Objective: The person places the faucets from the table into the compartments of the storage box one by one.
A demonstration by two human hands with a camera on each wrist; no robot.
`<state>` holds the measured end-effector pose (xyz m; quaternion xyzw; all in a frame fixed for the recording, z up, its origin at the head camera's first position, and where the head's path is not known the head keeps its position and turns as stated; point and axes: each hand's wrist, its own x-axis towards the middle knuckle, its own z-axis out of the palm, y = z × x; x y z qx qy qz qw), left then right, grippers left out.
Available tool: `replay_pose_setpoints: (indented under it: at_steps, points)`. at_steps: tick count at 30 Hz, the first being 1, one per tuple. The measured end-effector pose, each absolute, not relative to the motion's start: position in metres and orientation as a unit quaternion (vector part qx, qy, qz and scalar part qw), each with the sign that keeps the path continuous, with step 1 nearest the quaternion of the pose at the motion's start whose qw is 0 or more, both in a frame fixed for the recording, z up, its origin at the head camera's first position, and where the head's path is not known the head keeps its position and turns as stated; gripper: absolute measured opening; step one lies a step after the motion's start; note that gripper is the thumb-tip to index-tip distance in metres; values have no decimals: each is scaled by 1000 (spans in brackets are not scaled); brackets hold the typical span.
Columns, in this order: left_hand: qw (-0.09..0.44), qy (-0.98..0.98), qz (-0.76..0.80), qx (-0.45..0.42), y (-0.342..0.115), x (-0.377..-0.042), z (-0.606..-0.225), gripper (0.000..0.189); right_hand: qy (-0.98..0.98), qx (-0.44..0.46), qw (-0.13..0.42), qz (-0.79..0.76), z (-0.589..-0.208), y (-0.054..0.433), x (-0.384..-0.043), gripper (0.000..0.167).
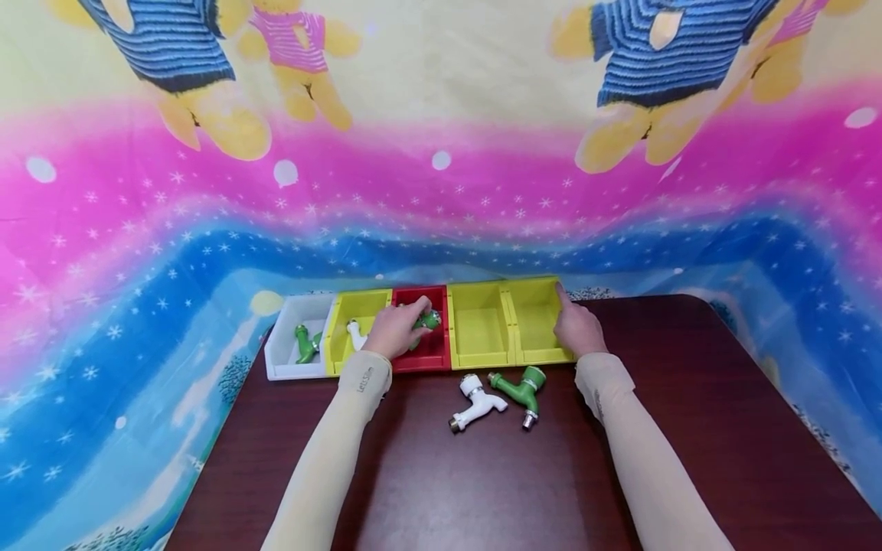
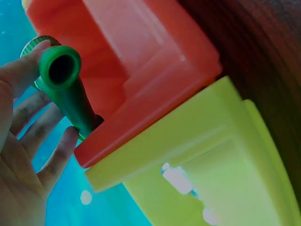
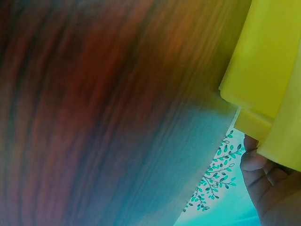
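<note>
My left hand (image 1: 394, 330) grips a green tap (image 2: 73, 106) by its knob end at the red bin (image 2: 155, 61). In the left wrist view the thumb and a finger lie on the tap, whose open spout end faces the camera. At the right end of the bin row, my right hand (image 1: 580, 330) holds the side of the last yellow bin (image 1: 540, 314). Curled fingers (image 3: 254, 160) show at that bin's edge in the right wrist view. A white tap (image 1: 475, 403) and another green tap (image 1: 521, 390) lie on the table in front of the bins.
Farther left, a white bin (image 1: 279, 360) holds a green tap (image 1: 305, 344), and a yellow bin (image 1: 335, 337) holds a white tap (image 1: 355, 334). Another yellow bin (image 1: 478, 325) stands right of the red one. Behind the brown table (image 1: 441, 490) hangs a patterned cloth (image 1: 441, 191).
</note>
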<state>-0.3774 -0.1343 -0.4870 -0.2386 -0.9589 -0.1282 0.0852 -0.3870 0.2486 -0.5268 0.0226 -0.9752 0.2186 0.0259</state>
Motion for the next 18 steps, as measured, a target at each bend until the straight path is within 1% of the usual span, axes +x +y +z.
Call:
replay_pose_setpoints:
  at_steps: [10,18]
  points:
    - [61,-965,-130,-221,-131,-381,-498,39,-976,18,22,218,-525,248,-386,78]
    - [78,-964,-127,-222,-132,-382,-506,42,-976,16,22,214,-523,247,-385,72]
